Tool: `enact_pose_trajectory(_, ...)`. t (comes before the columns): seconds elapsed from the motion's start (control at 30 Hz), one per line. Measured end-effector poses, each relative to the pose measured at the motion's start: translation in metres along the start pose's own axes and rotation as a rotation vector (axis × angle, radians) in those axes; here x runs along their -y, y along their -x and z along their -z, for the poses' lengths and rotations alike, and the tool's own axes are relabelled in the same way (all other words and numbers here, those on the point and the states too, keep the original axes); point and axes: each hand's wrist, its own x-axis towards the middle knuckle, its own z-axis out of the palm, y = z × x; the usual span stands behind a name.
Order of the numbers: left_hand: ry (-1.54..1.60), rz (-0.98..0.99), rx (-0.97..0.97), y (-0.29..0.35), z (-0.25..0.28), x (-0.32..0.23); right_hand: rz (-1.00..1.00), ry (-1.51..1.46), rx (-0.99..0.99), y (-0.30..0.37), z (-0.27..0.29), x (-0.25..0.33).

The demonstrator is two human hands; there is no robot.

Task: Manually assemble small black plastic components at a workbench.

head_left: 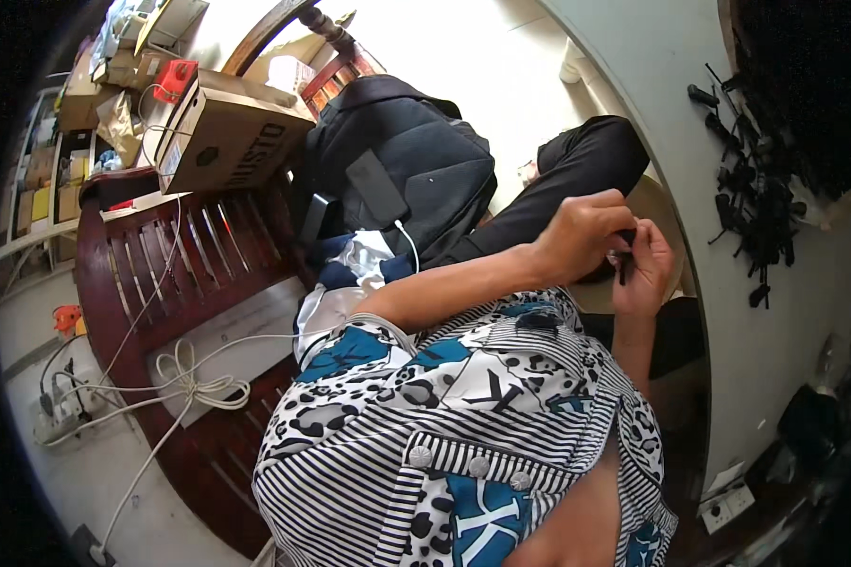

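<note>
My left hand [586,234] reaches across from the left with its fingers bent into a pinch. Close against it, my right hand [649,266] is also closed, thumb and fingertips together. Between the fingertips of both hands is a small black part [622,268], mostly covered by the fingers, so its exact kind does not show. To the right of my hands, a loose heap of similar small black pieces [752,189], some with thin pointed ends, lies on a pale grey tabletop [662,85].
A dark wooden bench [113,312] stands on the left, bearing a cardboard box [241,142] and a coiled white cable [203,383]. A black backpack [454,170] carries a dark phone [376,184] with a white cord. A power strip [61,416] is at the lower left.
</note>
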Motion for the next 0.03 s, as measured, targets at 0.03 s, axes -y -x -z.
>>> enact_pose_trajectory(0.03, 0.000, 0.001, -0.006, -0.0010, 0.0004, 0.0015, -0.038, 0.026, -0.069, -0.0027, -0.0022, -0.0055)
